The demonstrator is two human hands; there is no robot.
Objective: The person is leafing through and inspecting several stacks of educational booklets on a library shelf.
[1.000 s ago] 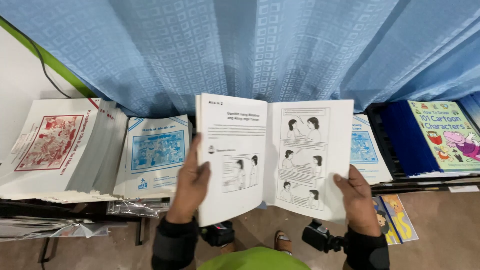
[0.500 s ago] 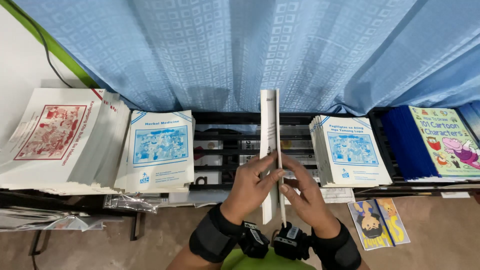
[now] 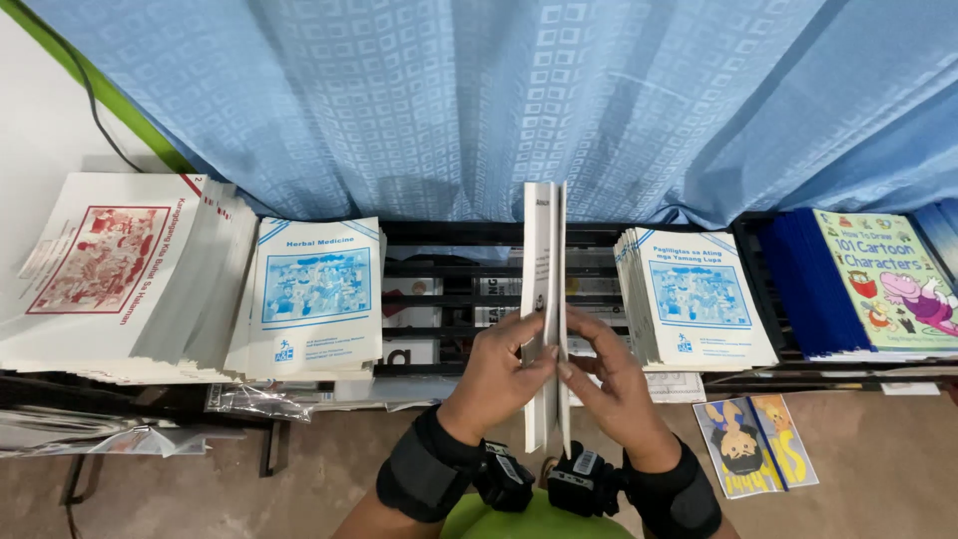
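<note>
From the head camera, looking down, a thin white booklet (image 3: 544,299) stands on its edge in the middle of the frame, almost shut, with only its narrow side facing up. The left hand (image 3: 499,374) presses flat on the left cover and the right hand (image 3: 609,384) presses on the right cover, so both hands squeeze the booklet between them. It looks like the closing step is nearly done. Behind the booklet is a dark rack (image 3: 449,269) with a bare gap in the middle of the frame. Left of the gap sits a stack of blue-and-white booklets (image 3: 314,294), and right of it a second blue-and-white stack (image 3: 699,299). A stack with a red picture (image 3: 110,260) lies at the far left, and a colourful cartoon book (image 3: 883,274) at the far right. A blue curtain (image 3: 479,90) hangs across the top. Laying the booklet down flat would call for tipping it over gently while keeping the pages together.
</note>
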